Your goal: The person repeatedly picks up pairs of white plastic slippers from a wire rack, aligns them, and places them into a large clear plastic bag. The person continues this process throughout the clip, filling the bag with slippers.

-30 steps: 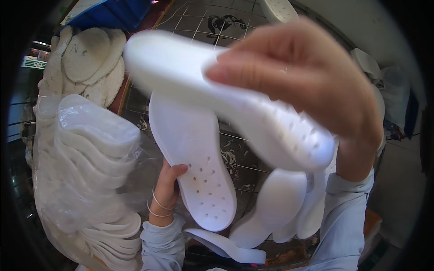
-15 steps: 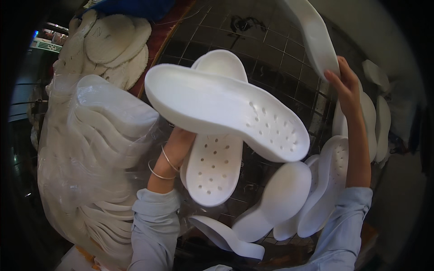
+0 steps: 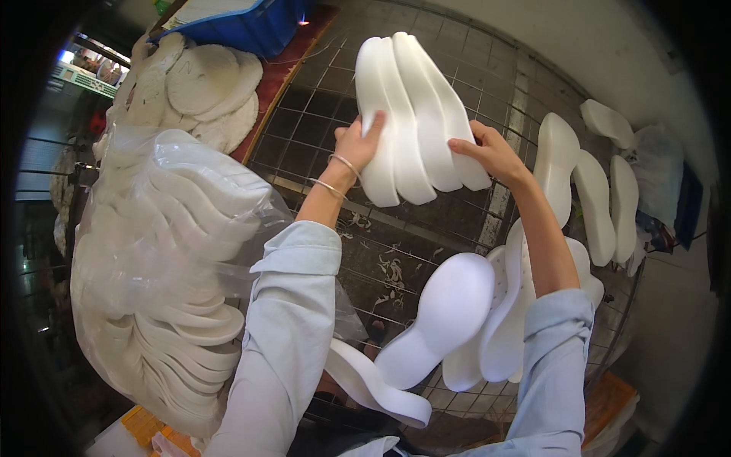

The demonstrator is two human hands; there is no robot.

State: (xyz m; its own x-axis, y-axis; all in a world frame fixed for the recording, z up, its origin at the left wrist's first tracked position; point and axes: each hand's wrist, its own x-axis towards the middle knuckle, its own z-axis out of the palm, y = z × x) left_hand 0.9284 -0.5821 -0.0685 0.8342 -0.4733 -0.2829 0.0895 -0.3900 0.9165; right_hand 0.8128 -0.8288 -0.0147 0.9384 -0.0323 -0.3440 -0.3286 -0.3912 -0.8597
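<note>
Left hand (image 3: pixel 358 145) and right hand (image 3: pixel 491 152) both grip a stack of white foam insoles (image 3: pixel 415 114) between them; bagged insoles (image 3: pixel 167 266) lie left of left hand.

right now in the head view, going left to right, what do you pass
clear bag of white soles → left hand → fanned stack of white soles → right hand → white soles leaning on the wire rack

Matt white foam, smooth, on stacked insoles (image 3: pixel 415 114) | thin metal wire, dull grey, on grid rack (image 3: pixel 320 114) | clear glossy plastic, crinkled, on bag (image 3: pixel 152 228) at left | soft pale-blue cloth on sleeves (image 3: pixel 289 320) | blue plastic crate (image 3: pixel 244 27) far left
</note>
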